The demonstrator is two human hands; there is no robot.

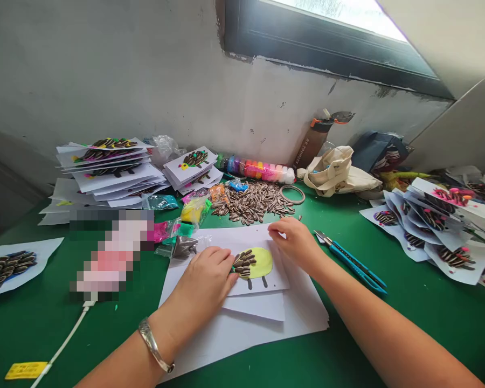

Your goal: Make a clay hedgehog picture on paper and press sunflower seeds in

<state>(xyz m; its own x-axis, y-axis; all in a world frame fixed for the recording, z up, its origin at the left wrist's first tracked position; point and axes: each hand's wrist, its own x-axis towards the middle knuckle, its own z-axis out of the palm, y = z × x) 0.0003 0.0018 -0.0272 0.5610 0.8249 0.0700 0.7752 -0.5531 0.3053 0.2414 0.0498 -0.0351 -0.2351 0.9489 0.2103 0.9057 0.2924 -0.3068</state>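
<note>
A white card (281, 277) lies on stacked white sheets (307, 318) in front of me. It bears a yellow-green oval (262, 261) with two dark legs below, and striped seeds (243, 263) cover the oval's left part. My left hand (210, 275), with a silver bracelet at the wrist, rests on the card's left side, fingers bent together beside the seeds; what they hold, if anything, is hidden. My right hand (295, 240) is at the card's upper right corner, its thumb and fingertips pinched together; anything between them is too small to name.
Loose seeds (253, 202) are piled behind the sheets. A blue cutter and tweezers (351, 261) lie right of my right hand. Stacked seed-decorated cards (109, 172) stand back left, with more cards (432, 221) at right. A blurred object (113, 256) with a cable lies left.
</note>
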